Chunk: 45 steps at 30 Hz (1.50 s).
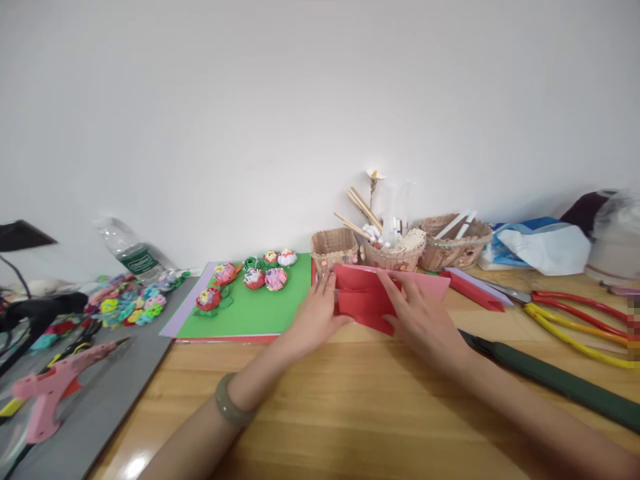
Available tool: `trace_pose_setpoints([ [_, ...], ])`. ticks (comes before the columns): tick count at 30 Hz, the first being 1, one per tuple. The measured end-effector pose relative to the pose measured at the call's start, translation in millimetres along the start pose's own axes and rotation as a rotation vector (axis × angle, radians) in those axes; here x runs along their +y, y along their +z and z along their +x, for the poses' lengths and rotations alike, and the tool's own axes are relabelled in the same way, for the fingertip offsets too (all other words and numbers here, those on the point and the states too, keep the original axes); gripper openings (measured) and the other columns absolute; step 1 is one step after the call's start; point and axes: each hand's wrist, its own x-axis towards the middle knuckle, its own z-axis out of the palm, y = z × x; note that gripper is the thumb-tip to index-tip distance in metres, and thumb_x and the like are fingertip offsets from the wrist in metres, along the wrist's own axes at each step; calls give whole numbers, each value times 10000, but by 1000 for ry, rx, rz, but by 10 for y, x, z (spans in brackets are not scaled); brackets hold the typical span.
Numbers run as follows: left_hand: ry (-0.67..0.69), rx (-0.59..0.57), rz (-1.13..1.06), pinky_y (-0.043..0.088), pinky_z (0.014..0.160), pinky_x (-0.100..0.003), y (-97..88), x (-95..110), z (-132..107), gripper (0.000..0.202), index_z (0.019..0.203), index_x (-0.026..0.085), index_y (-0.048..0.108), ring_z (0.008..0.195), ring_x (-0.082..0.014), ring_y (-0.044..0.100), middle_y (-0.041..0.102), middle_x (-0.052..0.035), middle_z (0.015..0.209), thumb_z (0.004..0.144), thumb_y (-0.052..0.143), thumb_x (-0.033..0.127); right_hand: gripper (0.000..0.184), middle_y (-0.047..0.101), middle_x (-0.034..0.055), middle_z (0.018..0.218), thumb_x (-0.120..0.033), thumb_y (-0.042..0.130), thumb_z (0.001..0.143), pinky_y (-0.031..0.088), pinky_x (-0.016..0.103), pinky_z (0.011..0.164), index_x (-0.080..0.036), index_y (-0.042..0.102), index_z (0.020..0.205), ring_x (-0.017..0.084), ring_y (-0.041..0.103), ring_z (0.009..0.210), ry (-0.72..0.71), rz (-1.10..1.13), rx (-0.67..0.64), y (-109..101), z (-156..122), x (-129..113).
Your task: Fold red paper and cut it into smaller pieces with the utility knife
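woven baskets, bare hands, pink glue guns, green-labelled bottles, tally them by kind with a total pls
Woven baskets: 3
Bare hands: 2
Pink glue gun: 1
Green-labelled bottle: 1
Total: 7

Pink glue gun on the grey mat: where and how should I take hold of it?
Take the pink glue gun by its handle, probably from the near side. It lies on its side with the handle pointing toward the bottom of the view, so a grip around that should suit. Keep off the nozzle, which points right; whether it is hot cannot be seen.
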Motion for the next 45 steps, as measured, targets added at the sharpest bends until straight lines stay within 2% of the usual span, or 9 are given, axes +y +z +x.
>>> trace_pose_setpoints([
  [4, -238, 41, -60, 385, 981, -532, -48, -1, 25, 896, 1416, 92, 230, 1259, -408, 408, 351, -255, 1394, 704, 728, 311, 737, 383, 254, 1323, -291, 481, 820, 495, 508, 770, -135, 123, 1445, 392, 519, 1115, 142, 5, 37, 33, -35, -20],
  [7, -194, 25, -309, 370, 1018, -485, 7, -25, 45, 1069, 1469, 131, 39, 1279, -350, 401, 368, -218, 1409, 682, 749, 275, 755, 388, 246, 1306, -311, 498, 806, 524, 462, 694, -146, 116, 1436, 365, 580, 1035, 186, 54, 28, 103, -72, -62],
  [10, -180, -4, -651, 438, 959, -438, 105, -43, 90, 1106, 1466, 222, -94, 1140, -259, 546, 518, -126, 1314, 716, 719, 223, 812, 318, 230, 1357, -273, 519, 787, 498, 432, 823, -169, 53, 1444, 319, 542, 1124, 188, 111, 53, 162, -72, -80],
  [19, -39, 209, -654, 326, 1037, -466, 237, 119, 107, 644, 1220, 199, 491, 1202, -297, 426, 513, -89, 1247, 620, 675, 53, 913, 258, 237, 1389, -294, 566, 766, 494, 470, 813, -188, -8, 1468, 358, 452, 1207, 219, 173, 182, 204, -39, 69],
  [24, 31, 325, -925, 401, 964, -356, 368, 167, 159, 507, 1111, 202, 471, 1085, -200, 533, 552, -49, 1139, 660, 530, -21, 888, 385, 224, 1321, -303, 548, 796, 528, 395, 688, -175, -19, 1467, 291, 568, 1025, 154, 150, 265, 152, -18, 186],
  [29, -3, 419, -1023, 443, 879, -314, 460, 139, 283, 460, 1025, 203, 485, 917, -167, 586, 589, -5, 917, 636, 515, -41, 640, 608, 119, 1071, -221, 486, 828, 489, 459, 780, -229, 264, 1428, 297, 578, 959, -2, 31, 272, 67, -50, 246],
  [35, -76, 449, -1090, 449, 899, -353, 559, 113, 296, 535, 1114, 192, 455, 976, -191, 588, 589, -47, 1048, 633, 563, -16, 709, 581, 141, 1176, -212, 484, 840, 473, 469, 850, -196, 149, 1464, 298, 547, 1057, -98, 16, 333, 52, -41, 235],
  [41, 39, 523, -1088, 444, 925, -348, 470, 247, 161, 462, 1092, 209, 479, 1027, -201, 559, 538, -59, 1107, 668, 611, 78, 681, 640, 54, 987, -152, 416, 865, 529, 327, 659, -298, 124, 1462, 206, 637, 846, -204, 88, 332, 4, -80, 203],
  [45, 9, 607, -1090, 375, 1014, -376, 466, 234, 179, 654, 1195, 222, 380, 1179, -212, 474, 460, -85, 1242, 595, 529, 7, 740, 553, 135, 1169, -205, 477, 865, 538, 359, 726, -241, 56, 1473, 227, 603, 987, -149, 232, 314, 9, -69, 168],
])
